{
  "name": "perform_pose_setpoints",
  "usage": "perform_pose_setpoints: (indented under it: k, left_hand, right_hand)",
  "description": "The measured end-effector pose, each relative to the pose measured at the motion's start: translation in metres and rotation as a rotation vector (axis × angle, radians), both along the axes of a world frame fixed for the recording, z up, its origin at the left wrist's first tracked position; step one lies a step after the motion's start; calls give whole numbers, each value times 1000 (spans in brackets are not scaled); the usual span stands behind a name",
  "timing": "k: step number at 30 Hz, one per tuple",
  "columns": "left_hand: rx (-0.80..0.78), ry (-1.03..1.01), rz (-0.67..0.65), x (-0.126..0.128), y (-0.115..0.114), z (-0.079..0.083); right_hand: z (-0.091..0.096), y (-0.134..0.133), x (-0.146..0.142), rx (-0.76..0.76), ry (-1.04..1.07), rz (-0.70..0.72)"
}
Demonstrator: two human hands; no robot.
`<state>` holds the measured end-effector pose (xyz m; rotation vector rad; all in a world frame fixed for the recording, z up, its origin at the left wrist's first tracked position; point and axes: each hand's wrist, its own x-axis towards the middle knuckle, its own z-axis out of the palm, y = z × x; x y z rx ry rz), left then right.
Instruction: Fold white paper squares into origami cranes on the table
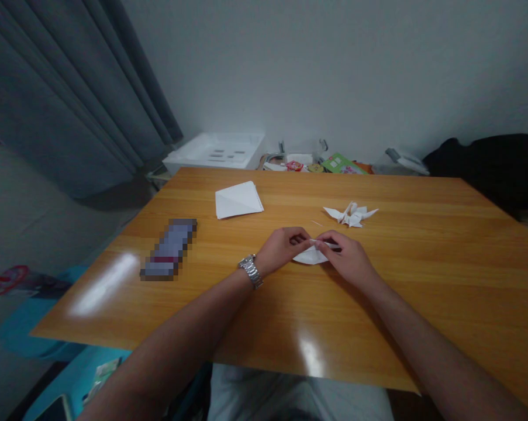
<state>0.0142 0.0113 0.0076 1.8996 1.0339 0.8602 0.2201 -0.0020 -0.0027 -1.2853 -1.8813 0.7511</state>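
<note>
Between my two hands is a small piece of folded white paper [311,255], held just above or on the wooden table. My left hand [285,248], with a silver watch [251,271] on its wrist, pinches the paper's left side. From the right, my right hand [348,255] pinches it too, thumb on top. The fingertips of both hands almost meet at the paper's upper edge and hide part of it. Just beyond my right hand stands a folded white paper crane [351,215] with its wings spread.
A stack of white paper sheets [238,200] lies at the back left of the table [246,316]. A phone-like, pixelated device [169,250] rests at the left. Behind the far edge are a white tray [220,149], a green booklet [342,164] and other small items. A blue stool [71,374] stands below.
</note>
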Motion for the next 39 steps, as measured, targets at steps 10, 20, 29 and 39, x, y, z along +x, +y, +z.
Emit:
perform_pose_setpoints:
  k: [10, 20, 29, 39]
  left_hand:
    - [-1, -102, 24, 0, 2, 1]
    - [-7, -109, 71, -3, 4, 1]
    - [-1, -46, 78, -5, 3, 7]
    - [43, -75, 8, -5, 3, 10]
  right_hand:
    - [3, 0, -1, 17, 50, -28]
    - [3, 2, 3, -10, 72, -25]
    - [6, 1, 6, -95, 107, 39]
    - [4, 4, 11, -103, 173, 19]
